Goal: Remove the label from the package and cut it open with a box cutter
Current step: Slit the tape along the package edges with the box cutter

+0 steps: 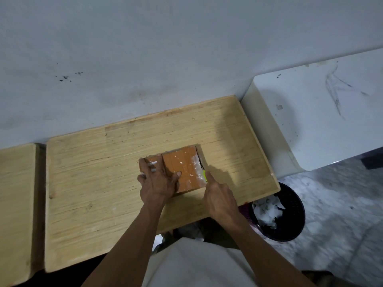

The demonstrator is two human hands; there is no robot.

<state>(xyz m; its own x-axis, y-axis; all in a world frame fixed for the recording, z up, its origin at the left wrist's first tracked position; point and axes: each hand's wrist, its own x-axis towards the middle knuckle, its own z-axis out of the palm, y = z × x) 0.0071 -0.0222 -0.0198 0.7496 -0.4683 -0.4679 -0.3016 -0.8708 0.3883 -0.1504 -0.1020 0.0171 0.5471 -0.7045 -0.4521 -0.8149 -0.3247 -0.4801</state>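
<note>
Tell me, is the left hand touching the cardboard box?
Touching. The head view shows the left hand pressed flat on the box top, fingers spread across it.

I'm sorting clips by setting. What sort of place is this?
Probably a plain indoor workroom, not a warehouse: a bare wooden table against a scuffed wall, and a black waste bin of torn paper on a marble-patterned floor.

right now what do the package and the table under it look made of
Package: likely brown cardboard under glossy clear tape, judging by the shiny glare patches on top. Table: pale wood, matte, with visible grain lines and small knots; whether solid or laminate can't be told.
</note>
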